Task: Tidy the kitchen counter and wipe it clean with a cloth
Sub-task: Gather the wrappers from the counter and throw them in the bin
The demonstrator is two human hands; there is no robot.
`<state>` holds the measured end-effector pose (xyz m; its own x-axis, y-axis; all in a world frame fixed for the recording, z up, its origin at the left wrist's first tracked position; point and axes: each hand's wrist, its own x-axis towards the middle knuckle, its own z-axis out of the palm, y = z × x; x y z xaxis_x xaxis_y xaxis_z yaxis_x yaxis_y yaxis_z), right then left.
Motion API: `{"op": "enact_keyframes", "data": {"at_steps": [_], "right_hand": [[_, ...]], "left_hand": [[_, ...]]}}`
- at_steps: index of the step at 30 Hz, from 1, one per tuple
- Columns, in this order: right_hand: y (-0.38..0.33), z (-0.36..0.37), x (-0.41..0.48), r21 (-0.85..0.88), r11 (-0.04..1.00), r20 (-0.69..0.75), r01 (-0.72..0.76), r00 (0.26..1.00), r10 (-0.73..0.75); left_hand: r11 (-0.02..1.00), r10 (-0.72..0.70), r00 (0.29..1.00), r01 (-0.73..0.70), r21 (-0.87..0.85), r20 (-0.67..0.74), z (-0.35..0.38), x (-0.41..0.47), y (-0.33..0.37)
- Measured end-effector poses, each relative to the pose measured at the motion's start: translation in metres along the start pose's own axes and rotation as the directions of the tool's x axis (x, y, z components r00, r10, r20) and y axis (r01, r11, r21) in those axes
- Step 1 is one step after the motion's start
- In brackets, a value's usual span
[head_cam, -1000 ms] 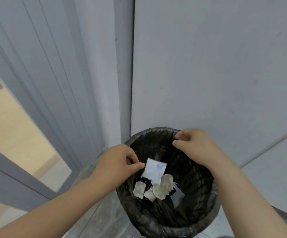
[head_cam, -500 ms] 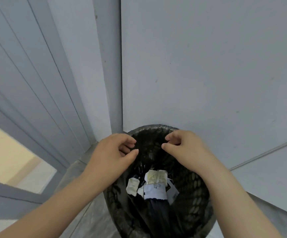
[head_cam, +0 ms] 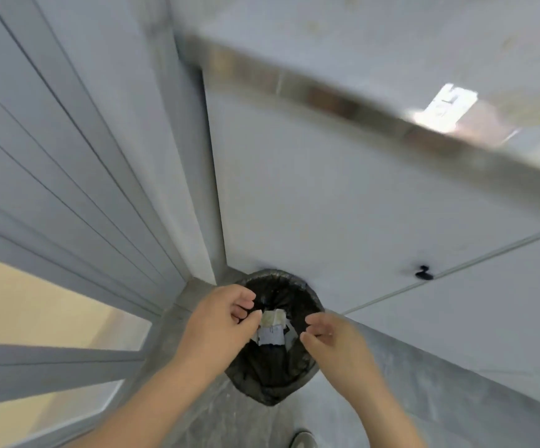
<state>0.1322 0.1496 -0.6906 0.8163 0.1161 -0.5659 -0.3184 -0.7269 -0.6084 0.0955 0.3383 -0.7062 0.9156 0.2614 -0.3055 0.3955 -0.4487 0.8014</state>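
Observation:
A black bin (head_cam: 263,388) lined with a dark bag stands on the floor against a grey cabinet. Inside it lie several paper scraps (head_cam: 271,333), one pale blue-white and one yellowish. My left hand (head_cam: 220,318) hovers over the bin's left rim, fingers loosely curled and holding nothing. Over the right rim my right hand (head_cam: 330,341) does the same, also with nothing in it. The two hands are apart and touch neither bin nor paper. No cloth is in view.
The counter's metal edge (head_cam: 326,95) runs across the top, blurred, with a bright blurred object (head_cam: 446,105) on it. Grey cabinet doors (head_cam: 343,205) stand behind the bin, one with a black latch (head_cam: 423,273). A sliding door frame (head_cam: 52,156) fills the left. A shoe tip (head_cam: 302,439) shows below.
My left hand let go of a white paper, which dropped into the bin. The view has since risen and pulled back, so the counter edge shows; both hands have drawn apart slightly.

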Motion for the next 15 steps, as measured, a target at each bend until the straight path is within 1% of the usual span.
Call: {"op": "enact_keyframes", "data": {"at_steps": [3,6,9,11,13,15], "right_hand": [[-0.046,-0.053,-0.058,0.018,1.0,-0.012,0.023,1.0,-0.022],[-0.095,-0.112,-0.119,0.024,0.998,-0.03,0.054,0.998,-0.054],[-0.136,-0.164,-0.168,0.049,0.994,-0.037,0.096,0.995,-0.094],[-0.155,-0.204,-0.199,0.063,0.989,-0.054,0.137,0.99,-0.134],[-0.163,-0.228,-0.218,0.06,0.982,-0.057,0.18,0.983,-0.177],[-0.167,-0.258,-0.238,0.071,0.973,-0.069,0.221,0.974,-0.216]], "left_hand": [[1.0,0.002,1.0,-0.002,-0.024,0.008,-0.036,-0.035,0.074],[1.0,0.014,1.0,-0.014,-0.001,0.025,-0.071,-0.075,0.156],[0.999,0.036,0.999,-0.035,-0.016,0.012,-0.096,-0.108,0.22],[0.999,0.049,0.999,-0.049,0.001,0.009,-0.109,-0.128,0.264],[0.999,0.05,0.999,-0.05,0.001,-0.001,-0.115,-0.14,0.287],[0.999,0.045,0.998,-0.046,-0.018,-0.044,-0.118,-0.15,0.313]]}}
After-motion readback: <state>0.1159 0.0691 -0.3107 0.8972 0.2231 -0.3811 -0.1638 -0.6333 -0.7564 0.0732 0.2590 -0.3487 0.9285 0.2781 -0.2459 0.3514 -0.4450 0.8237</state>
